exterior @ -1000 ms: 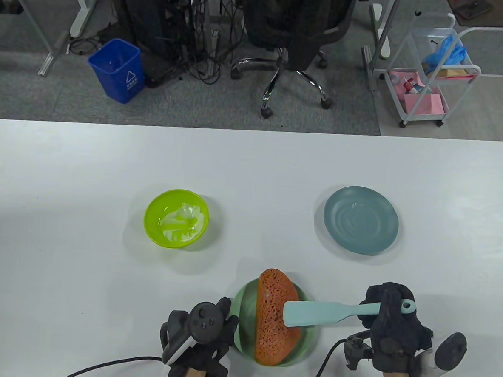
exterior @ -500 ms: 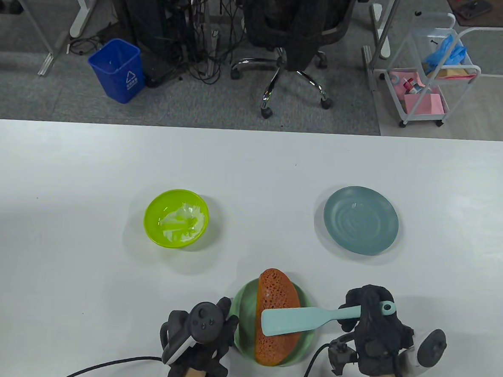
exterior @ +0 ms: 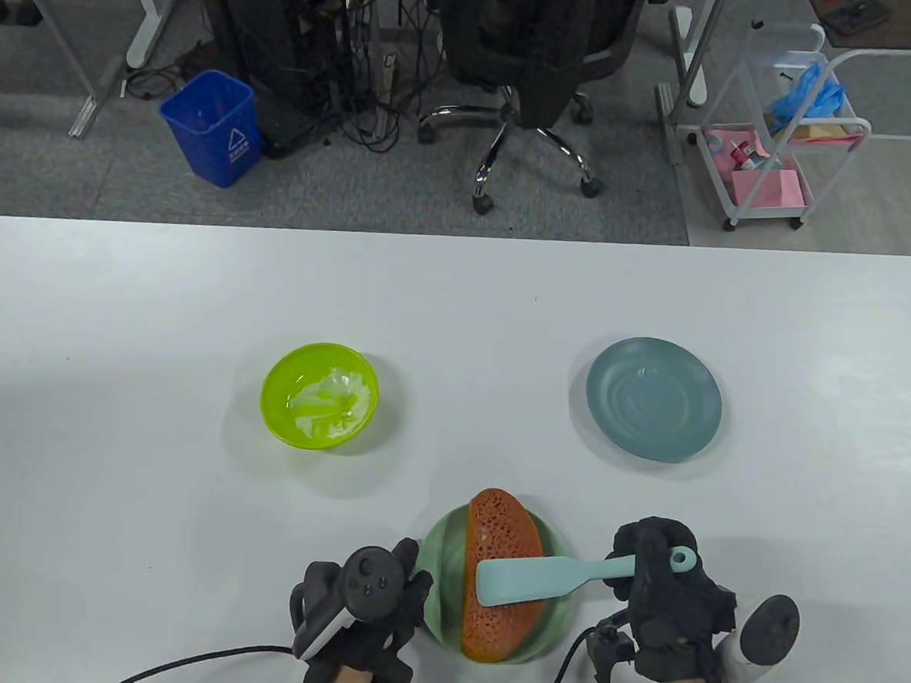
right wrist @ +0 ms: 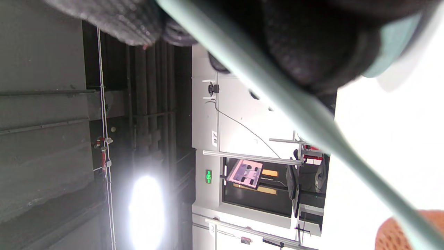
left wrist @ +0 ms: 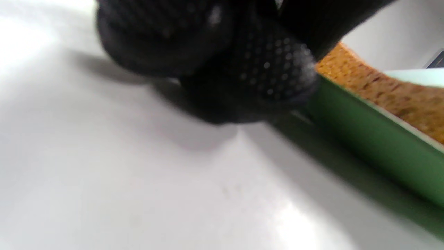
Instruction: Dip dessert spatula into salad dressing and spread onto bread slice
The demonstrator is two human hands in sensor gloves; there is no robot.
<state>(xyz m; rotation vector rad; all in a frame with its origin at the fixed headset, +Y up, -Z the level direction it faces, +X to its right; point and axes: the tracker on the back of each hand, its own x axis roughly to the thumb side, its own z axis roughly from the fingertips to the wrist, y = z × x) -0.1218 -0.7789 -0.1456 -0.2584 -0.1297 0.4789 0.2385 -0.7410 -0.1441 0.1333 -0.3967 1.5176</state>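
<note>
An orange-brown bread slice (exterior: 501, 541) lies in a green plate (exterior: 443, 549) at the table's front edge. My right hand (exterior: 660, 593) grips the handle of a light teal dessert spatula (exterior: 533, 579); its blade lies across the bread's middle. The spatula's edge also crosses the right wrist view (right wrist: 277, 100), with the bread at the corner (right wrist: 392, 232). My left hand (exterior: 366, 606) rests against the plate's left rim, its fingers (left wrist: 263, 69) touching the green rim (left wrist: 374, 146). A lime-green bowl (exterior: 274, 404) with white dressing (exterior: 328, 403) stands to the back left.
An empty blue-grey plate (exterior: 653, 398) sits to the back right. Glove cables trail off the table's front edge by both hands. An office chair, a blue bin and a wire cart stand on the floor beyond the table.
My right hand has drawn the spatula leftward across the bread, then eased it slightly nearer and to the left. My left hand and the plate have not moved.
</note>
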